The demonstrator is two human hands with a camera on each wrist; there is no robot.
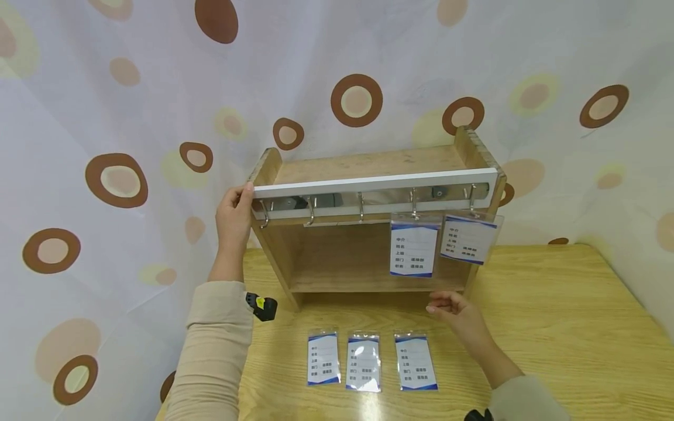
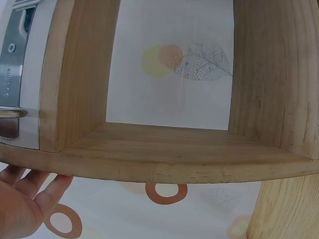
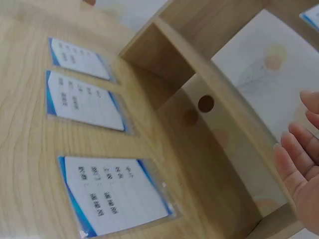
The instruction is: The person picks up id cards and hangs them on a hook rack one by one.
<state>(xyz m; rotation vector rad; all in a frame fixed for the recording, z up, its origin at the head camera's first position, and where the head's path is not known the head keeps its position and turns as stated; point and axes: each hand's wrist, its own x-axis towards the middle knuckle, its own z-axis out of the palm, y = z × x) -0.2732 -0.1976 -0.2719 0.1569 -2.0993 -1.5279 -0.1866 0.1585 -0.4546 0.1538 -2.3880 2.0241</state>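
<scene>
My left hand (image 1: 234,213) touches the left end of a wooden shelf unit (image 1: 363,289), at its top front corner. In the left wrist view the fingers (image 2: 52,191) lie against the outer side board; the thumb is hidden there. Across the shelf's front runs a white hook rail (image 1: 337,202) with several metal hooks. Two clear badge holders with white and blue cards, one badge (image 1: 413,248) and a tilted badge (image 1: 468,240), hang from its two right hooks. Below them my right hand (image 1: 463,318) hovers in front of the shelf, fingers loosely bent and holding nothing.
Three more badges lie in a row on the wooden table (image 1: 553,327): a left badge (image 1: 323,358), a middle badge (image 1: 363,362) and a right badge (image 1: 416,361). Behind the shelf hangs a white cloth (image 1: 158,88) with brown and yellow spots.
</scene>
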